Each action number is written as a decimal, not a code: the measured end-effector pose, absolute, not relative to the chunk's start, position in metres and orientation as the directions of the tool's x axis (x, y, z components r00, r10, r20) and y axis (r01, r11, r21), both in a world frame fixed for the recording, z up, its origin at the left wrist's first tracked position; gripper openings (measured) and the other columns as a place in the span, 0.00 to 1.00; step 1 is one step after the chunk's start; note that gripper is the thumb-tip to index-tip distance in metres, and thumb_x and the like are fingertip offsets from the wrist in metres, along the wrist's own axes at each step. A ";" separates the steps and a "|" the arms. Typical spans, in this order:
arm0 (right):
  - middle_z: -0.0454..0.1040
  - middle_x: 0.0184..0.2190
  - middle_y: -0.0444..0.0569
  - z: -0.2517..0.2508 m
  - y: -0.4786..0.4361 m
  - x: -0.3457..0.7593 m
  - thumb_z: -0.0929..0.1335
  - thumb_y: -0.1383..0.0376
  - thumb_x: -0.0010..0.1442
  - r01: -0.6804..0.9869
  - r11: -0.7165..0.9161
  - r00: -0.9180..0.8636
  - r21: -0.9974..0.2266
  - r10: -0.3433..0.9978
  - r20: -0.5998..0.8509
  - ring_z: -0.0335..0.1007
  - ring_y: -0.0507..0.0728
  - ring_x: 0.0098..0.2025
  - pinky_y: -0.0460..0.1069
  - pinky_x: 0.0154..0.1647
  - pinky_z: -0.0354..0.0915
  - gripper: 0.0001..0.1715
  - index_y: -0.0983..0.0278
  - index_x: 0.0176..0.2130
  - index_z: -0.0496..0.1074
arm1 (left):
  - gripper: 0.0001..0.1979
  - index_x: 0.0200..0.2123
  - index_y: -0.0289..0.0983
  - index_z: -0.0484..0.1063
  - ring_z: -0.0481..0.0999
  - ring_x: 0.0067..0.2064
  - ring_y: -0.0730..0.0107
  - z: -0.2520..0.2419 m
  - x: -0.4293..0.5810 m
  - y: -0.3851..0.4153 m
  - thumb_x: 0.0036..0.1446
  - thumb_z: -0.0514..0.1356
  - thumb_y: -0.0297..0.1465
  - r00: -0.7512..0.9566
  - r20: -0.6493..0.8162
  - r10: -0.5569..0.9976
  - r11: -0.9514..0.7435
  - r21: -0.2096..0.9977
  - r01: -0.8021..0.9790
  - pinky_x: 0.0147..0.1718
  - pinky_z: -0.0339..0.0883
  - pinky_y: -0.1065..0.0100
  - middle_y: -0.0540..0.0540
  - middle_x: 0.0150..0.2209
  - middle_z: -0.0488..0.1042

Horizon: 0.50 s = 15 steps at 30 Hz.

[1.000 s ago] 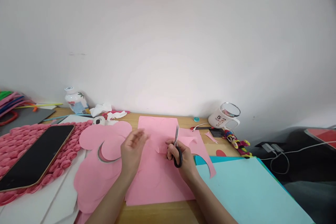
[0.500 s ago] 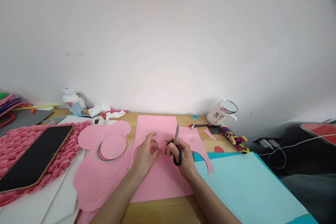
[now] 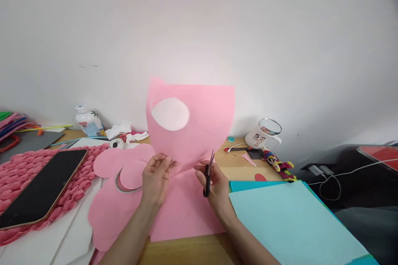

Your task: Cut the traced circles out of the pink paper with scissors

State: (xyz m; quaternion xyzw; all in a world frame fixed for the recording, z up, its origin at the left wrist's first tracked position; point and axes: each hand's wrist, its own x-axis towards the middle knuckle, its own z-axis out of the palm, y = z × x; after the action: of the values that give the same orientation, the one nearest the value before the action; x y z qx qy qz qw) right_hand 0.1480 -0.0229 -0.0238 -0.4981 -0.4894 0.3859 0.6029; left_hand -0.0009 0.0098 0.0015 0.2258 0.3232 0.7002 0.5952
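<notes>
A pink paper sheet [image 3: 211,103] stands raised in front of me, with an oval hole through its left part and faint drawn curves. My left hand [image 3: 157,180] pinches its lower left edge. In my right hand [image 3: 217,186] is a pair of scissors [image 3: 207,178], black-handled, blades pointing up near the sheet's lower right edge. Whether the right fingertips also grip the paper is not clear. Below both hands lies more pink paper [image 3: 189,219]. Pink rounded cutouts [image 3: 115,207] overlap one another left of my left hand.
A phone [image 3: 43,186] rests on a pink bumpy mat [image 3: 70,204] at left. A bottle [image 3: 89,122] and crumpled tissues [image 3: 118,130] stand behind. At right are a white mug [image 3: 259,134], a small colourful doll [image 3: 280,165], pink scraps and light blue sheets [image 3: 289,219].
The pink sheet has been lifted from the table to upright, showing its hole. My left hand has shifted left and the scissors have turned slightly in my right hand.
</notes>
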 end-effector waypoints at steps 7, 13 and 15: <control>0.73 0.44 0.55 -0.040 -0.012 0.155 0.72 0.59 0.51 0.013 0.241 0.305 -0.970 0.923 0.234 0.70 0.61 0.46 0.58 0.45 0.66 0.25 0.61 0.47 0.65 | 0.08 0.24 0.32 0.73 0.74 0.23 0.77 0.002 -0.003 0.015 0.41 0.65 0.16 -0.082 -0.269 0.960 0.072 0.518 -0.852 0.30 0.74 0.72 0.52 0.19 0.74; 0.72 0.45 0.55 -0.037 -0.012 0.154 0.73 0.60 0.48 -0.001 0.233 0.386 -0.972 0.897 0.215 0.69 0.62 0.48 0.60 0.48 0.65 0.26 0.62 0.47 0.66 | 0.11 0.23 0.33 0.71 0.75 0.23 0.79 0.005 -0.003 0.015 0.50 0.58 0.13 -0.074 -0.379 0.923 0.117 0.457 -0.882 0.29 0.73 0.74 0.52 0.20 0.75; 0.71 0.47 0.55 -0.034 -0.011 0.156 0.73 0.60 0.48 -0.006 0.212 0.436 -0.977 0.880 0.188 0.67 0.62 0.51 0.59 0.50 0.63 0.26 0.62 0.46 0.66 | 0.12 0.23 0.33 0.71 0.75 0.23 0.79 0.007 -0.004 0.015 0.51 0.56 0.13 -0.070 -0.415 0.907 0.126 0.426 -0.896 0.30 0.73 0.75 0.52 0.21 0.75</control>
State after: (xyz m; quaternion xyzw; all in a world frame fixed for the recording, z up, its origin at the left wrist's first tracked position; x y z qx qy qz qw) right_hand 0.1559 -0.0106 -0.0345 -0.5305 -0.4118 0.3354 0.6607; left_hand -0.0041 0.0151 0.0071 0.0089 0.3129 0.6611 0.6819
